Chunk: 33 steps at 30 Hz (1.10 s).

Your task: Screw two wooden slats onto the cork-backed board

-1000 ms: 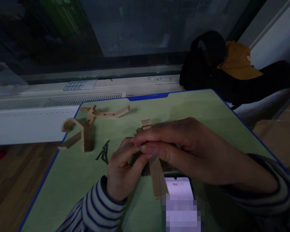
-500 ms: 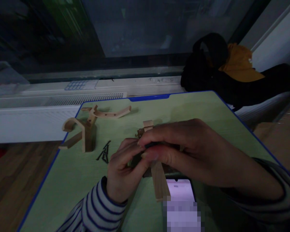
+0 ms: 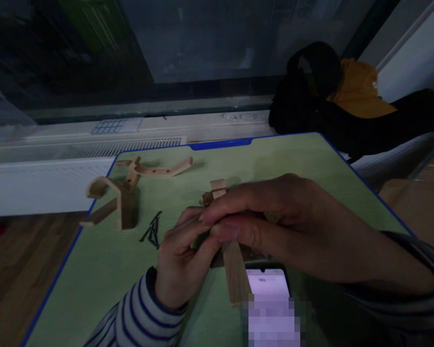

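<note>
My left hand (image 3: 183, 255) has its fingers drawn together at the wooden piece, meeting the fingertips of my right hand. My right hand (image 3: 275, 226) is closed over the top, thumb and fingers pressed together; whatever they pinch is hidden. Beneath both hands runs a light wooden piece (image 3: 236, 274), its near end slanting toward me and a far end showing beyond the fingers. A brown object (image 3: 207, 198) shows in part under it. Left of my left hand lies a small pile of dark screws (image 3: 152, 230).
Curved wooden hook parts (image 3: 126, 207) stand at the table's left edge. A lit phone (image 3: 267, 284) lies close in front of me. The green table (image 3: 285, 154) has a blue edge. Behind it are a white radiator (image 3: 50, 183), a black bag (image 3: 307, 106) and an orange cap (image 3: 361, 91).
My right fingers have closed further over the dark thing that showed between them, which is now hidden. The view has shifted slightly; both hands stay at the wooden piece.
</note>
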Available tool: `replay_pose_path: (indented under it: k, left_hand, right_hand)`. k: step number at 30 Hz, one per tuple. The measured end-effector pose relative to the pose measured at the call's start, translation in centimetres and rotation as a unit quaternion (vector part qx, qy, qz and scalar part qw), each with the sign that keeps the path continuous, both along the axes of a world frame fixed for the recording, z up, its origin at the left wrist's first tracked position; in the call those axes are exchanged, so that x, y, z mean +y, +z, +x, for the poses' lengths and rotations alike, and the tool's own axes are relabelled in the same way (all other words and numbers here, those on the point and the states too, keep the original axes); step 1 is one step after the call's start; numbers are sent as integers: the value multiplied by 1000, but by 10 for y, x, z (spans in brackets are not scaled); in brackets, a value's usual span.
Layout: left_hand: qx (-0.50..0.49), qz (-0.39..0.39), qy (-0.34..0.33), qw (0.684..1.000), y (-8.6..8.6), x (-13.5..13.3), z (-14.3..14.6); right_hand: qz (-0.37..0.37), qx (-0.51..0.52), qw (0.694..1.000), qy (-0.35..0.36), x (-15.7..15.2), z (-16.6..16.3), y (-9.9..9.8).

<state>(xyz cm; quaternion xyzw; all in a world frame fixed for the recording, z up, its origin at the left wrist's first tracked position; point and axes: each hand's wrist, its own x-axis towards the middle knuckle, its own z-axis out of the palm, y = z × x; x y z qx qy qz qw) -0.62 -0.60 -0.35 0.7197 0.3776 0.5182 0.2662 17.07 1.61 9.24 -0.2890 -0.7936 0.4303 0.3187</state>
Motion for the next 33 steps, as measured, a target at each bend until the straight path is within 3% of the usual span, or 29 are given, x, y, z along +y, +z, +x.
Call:
replay_pose_path:
  k: [9,14,17,24,33]
  left_hand:
    - [-3,-33,-41,999,1,3,-2]
    - [-4,-20,13,1000,-5,5,-10]
    - [27,4,44,999,-5,8,-11]
    - [138,43,15,989,0,11,-6]
    - [136,21,41,990,-9,10,-10]
  right_hand:
    - [91,-70,993,-22,0,0,2]
    - [87,-79,992,-42,0,3,1]
    - [100,-65,993,-26,2,3,-1]
    - [160,-101,982,15,2,5,-2]
    - [140,-90,984,69,2,6,-2]
